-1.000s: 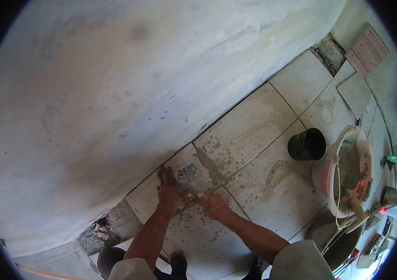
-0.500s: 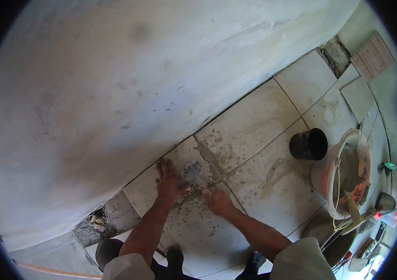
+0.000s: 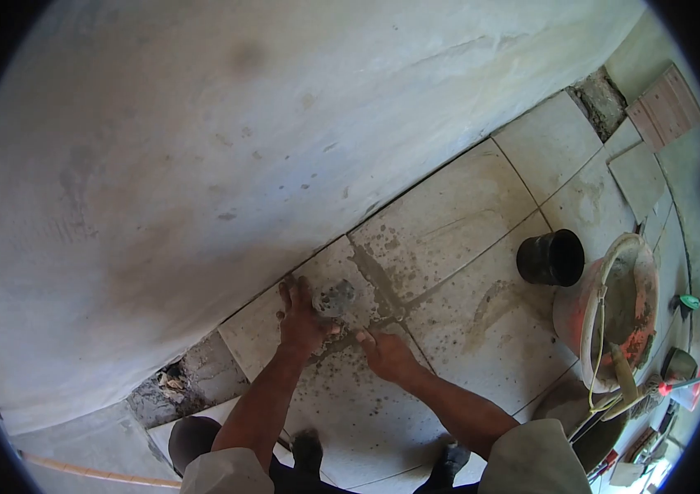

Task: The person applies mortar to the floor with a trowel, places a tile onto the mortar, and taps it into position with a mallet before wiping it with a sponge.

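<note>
The left hand point(image 3: 304, 323) rests, fingers spread, on a floor tile point(image 3: 253, 336) adjoining the wall point(image 3: 202, 165). The right hand point(image 3: 389, 357) grips a grey-headed tool point(image 3: 334, 298) above the tile. Right: black container point(image 3: 537, 260), just beside a bucket point(image 3: 569, 314) containing grey material.

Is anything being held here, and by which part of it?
The right grip seems to hold a trowel-like tool by its handle. The left grip rests on a floor tile, apparently holding nothing.

This was a room under construction or renovation: mortar-smeared floor tiles point(image 3: 453, 193) gave way to rough untiled patches point(image 3: 216, 362) along a blotchy plastered wall point(image 3: 193, 132), and a bucket point(image 3: 569, 313) held grey mortar point(image 3: 618, 300).
</note>
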A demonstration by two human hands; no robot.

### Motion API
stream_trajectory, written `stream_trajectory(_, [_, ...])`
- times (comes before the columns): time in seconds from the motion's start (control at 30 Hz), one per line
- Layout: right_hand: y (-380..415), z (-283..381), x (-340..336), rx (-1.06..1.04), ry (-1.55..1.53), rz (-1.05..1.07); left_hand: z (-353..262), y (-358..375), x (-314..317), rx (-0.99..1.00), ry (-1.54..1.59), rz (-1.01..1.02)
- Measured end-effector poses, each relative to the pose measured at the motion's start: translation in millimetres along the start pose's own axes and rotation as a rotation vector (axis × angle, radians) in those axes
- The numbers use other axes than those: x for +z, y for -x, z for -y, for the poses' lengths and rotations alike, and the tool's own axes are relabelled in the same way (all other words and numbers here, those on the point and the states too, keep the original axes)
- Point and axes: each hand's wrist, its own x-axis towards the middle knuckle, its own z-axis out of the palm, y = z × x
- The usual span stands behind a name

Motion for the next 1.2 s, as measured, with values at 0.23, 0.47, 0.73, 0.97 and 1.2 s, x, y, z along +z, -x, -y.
stream_trajectory(0.23, [16, 17, -8, 0.015, 0.196, 0.001, 8, 2, 9, 0.017, -0.001, -0.011])
stream_trajectory(0.47, [13, 21, -6, -0.024, 0.285, -0.026, 15, -7, 17, -0.017, 0.045, -0.059])
stream_trajectory(0.73, [6, 17, -12, -0.115, 0.335, -0.113, 24, -2, 36, -0.018, 0.020, -0.097])
stream_trajectory(0.97, [3, 1, -11, -0.089, 0.379, -0.102, 20, -3, 29, -0.047, -0.052, -0.057])
stream_trajectory(1.2, [3, 1, -14, -0.095, 0.376, -0.117, 20, -6, 27, -0.038, 0.013, -0.057])
